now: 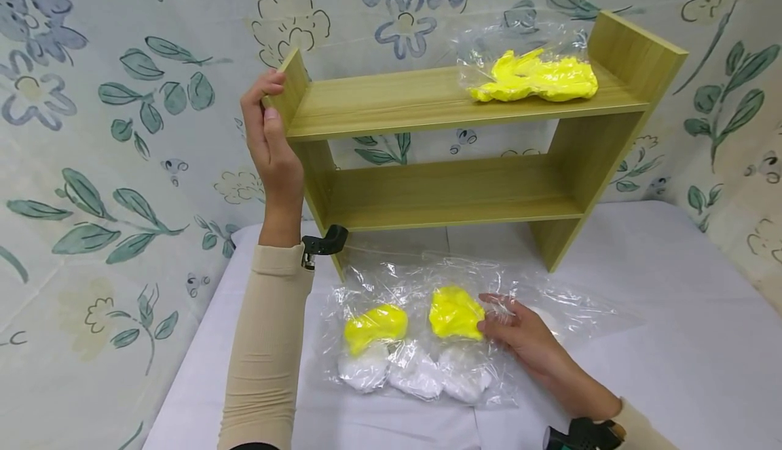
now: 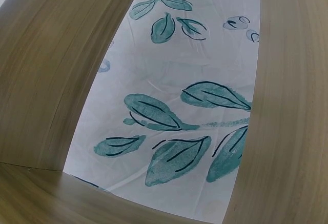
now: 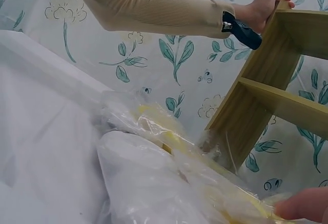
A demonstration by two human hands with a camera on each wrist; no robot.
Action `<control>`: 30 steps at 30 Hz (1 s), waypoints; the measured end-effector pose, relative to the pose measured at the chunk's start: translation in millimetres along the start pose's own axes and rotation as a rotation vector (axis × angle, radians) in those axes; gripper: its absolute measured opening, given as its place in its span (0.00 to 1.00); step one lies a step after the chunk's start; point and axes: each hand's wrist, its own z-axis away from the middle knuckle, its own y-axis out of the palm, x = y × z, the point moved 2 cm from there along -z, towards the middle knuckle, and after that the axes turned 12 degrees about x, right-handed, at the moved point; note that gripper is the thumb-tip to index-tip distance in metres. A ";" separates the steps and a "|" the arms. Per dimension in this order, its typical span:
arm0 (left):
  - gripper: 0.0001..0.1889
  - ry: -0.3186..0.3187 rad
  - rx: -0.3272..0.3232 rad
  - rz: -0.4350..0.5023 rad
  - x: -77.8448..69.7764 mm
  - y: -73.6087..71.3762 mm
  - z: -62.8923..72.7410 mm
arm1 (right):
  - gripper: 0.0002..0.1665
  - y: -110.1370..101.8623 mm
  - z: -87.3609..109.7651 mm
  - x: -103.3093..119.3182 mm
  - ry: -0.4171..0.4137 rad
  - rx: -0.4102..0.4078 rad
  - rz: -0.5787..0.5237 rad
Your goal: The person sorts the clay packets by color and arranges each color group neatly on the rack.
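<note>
My left hand (image 1: 275,141) grips the upper end of the left side panel of a two-tier wooden shelf (image 1: 391,107), fingers curled over its edge. In the left wrist view, only the shelf's boards (image 2: 294,101) and the cloth behind them show. On the table lies a clear plastic bag (image 1: 421,270) with two yellow lumps, one at left (image 1: 375,324) and one at right (image 1: 455,312), above several white lumps (image 1: 415,372). My right hand (image 1: 537,341) touches the right yellow lump's edge, thumb against it and fingers fairly straight. What the lumps are cannot be told.
Another clear bag with yellow lumps (image 1: 534,77) rests on the shelf's top board, near the right side panel. Clear plastic (image 1: 586,307) extends beyond my right hand. A white cloth covers the table (image 1: 672,328); flower-printed cloth (image 1: 122,165) hangs behind.
</note>
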 end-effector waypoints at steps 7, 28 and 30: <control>0.15 0.003 0.001 -0.006 0.8 -1.0 1.3 | 0.33 3.6 -1.3 -1.2 -0.003 -0.045 0.017; 0.15 -0.003 0.016 0.002 -0.6 -1.7 0.2 | 0.32 0.6 16.3 14.3 -0.113 -0.041 -0.077; 0.15 0.000 0.017 0.002 -0.5 -2.1 0.2 | 0.31 0.2 18.5 17.1 -0.132 -0.038 -0.090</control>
